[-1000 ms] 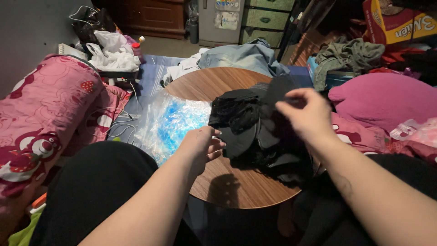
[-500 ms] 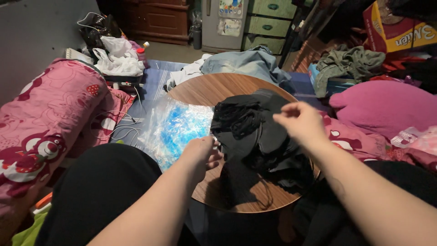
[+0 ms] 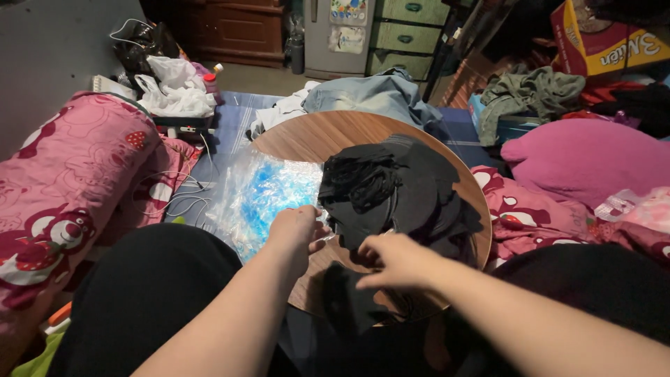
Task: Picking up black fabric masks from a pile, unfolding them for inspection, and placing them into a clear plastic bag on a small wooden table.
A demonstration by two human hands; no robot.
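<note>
Where the round wooden table [image 3: 307, 136] meets the lap, left hand [image 3: 296, 227] pinches a clear plastic bag [image 3: 262, 192] at its near-left rim, right hand [image 3: 394, 260], fingers bunched, touches black clothes [image 3: 398, 192] piled mid-table; denim garment [image 3: 377, 94] beyond.

A dim, cluttered room is seen, lit mainly near the middle. A grey wall [image 3: 49, 63] stands at the left. A dark wooden cabinet [image 3: 234, 31] and a green chest of drawers [image 3: 412, 35] are set at the far side. The floor is covered by a blue striped mat [image 3: 234, 126], and a pink patterned quilt [image 3: 70, 188] is heaped at the left.
</note>
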